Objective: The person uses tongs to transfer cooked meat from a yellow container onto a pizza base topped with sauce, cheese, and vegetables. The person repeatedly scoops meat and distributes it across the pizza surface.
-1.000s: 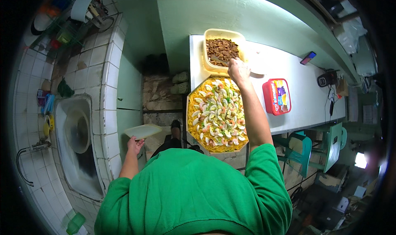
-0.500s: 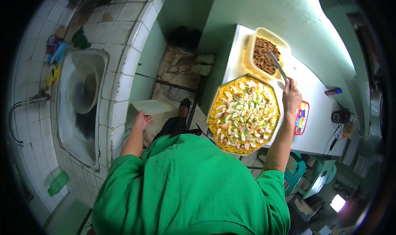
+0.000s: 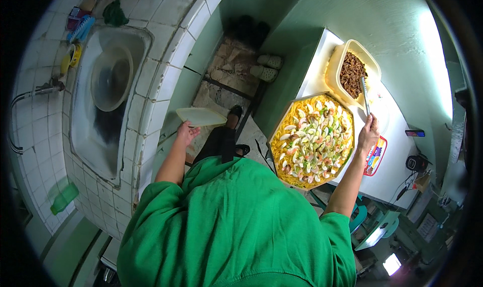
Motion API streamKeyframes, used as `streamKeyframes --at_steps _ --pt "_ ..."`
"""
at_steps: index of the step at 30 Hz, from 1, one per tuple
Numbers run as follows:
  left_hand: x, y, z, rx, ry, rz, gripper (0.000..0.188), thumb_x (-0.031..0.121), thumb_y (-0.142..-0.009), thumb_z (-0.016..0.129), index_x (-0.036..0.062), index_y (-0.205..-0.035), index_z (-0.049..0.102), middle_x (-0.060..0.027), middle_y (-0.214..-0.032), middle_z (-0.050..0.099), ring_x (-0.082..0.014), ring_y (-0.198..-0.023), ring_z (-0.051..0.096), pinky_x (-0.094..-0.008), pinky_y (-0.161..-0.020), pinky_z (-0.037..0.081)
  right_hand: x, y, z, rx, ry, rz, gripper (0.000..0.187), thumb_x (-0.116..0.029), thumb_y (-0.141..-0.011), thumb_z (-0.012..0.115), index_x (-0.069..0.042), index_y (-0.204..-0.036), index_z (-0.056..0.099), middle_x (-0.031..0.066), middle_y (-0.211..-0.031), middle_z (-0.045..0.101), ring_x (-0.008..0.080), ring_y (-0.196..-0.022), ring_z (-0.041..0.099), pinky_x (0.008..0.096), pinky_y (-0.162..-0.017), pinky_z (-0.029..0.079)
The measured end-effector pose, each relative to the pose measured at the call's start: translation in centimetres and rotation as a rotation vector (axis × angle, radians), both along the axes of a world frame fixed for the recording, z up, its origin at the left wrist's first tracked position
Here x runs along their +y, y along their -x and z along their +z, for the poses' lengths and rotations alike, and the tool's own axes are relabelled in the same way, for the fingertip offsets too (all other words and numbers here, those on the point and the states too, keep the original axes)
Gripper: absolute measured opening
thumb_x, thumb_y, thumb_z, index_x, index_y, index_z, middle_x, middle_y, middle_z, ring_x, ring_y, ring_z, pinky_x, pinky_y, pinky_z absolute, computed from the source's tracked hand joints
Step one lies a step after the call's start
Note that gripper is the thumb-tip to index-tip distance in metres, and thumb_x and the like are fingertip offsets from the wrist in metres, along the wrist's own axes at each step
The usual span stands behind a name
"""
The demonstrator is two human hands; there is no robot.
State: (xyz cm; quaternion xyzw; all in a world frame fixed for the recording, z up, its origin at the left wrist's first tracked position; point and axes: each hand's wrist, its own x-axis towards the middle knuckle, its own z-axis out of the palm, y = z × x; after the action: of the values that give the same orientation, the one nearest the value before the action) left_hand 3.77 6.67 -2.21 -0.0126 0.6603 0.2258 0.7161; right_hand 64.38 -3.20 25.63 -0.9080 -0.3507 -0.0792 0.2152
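My left hand [image 3: 186, 132] grips the near edge of a flat, pale translucent lid [image 3: 202, 117], held out over the floor beside my leg. In my right hand [image 3: 370, 134] are metal tongs [image 3: 366, 98], their tips over dark brown shredded food [image 3: 351, 74] in a cream plastic tub [image 3: 334, 71]. Whether the tips touch the food I cannot tell. Just left of my right forearm lies an octagonal tray [image 3: 270, 145] of yellow noodles [image 3: 294, 174], topped with egg slices, shrimp and green bits.
A white table [image 3: 392, 178] bears the tub, the tray, a red-rimmed package [image 3: 376, 157], a phone [image 3: 415, 133] and a small black device [image 3: 416, 162]. To the left is a tiled counter with a sink [image 3: 85, 151] holding a basin [image 3: 111, 80]. Pale clogs [image 3: 264, 73] sit on the floor.
The view has turned, so most things sit farther right in it. The tongs have swung more upright, their tips moving to the right side of the brown food. Both hands keep their hold.
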Motion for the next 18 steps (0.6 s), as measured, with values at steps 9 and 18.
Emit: streamKeyframes --at_steps 9,18 --pt "-0.4 1.6 -0.3 0.001 -0.045 -0.039 0.034 0.023 -0.085 0.054 0.0014 -0.112 0.049 -0.0151 -0.096 0.057 -0.0296 -0.082 0.064 -0.0455 -0.080 0.052 -4.6 1.7 3.1 -0.099 -0.137 0.051 0.024 -0.017 -0.096 0.053 0.001 -0.105 0.066 0.0141 -0.093 0.067 0.0247 -0.083 0.063 0.0344 -0.075 0.049" --pt "-0.5 1.5 0.9 0.044 -0.055 -0.090 0.035 0.023 -0.086 0.054 0.0022 -0.114 0.047 -0.0159 -0.101 0.054 -0.0308 -0.084 0.063 -0.0473 -0.083 0.051 -14.1 4.6 5.3 -0.097 -0.140 -0.022 0.021 -0.014 -0.095 0.054 0.000 -0.107 0.065 0.0113 -0.088 0.062 0.0239 -0.080 0.061 0.0350 -0.071 0.048"
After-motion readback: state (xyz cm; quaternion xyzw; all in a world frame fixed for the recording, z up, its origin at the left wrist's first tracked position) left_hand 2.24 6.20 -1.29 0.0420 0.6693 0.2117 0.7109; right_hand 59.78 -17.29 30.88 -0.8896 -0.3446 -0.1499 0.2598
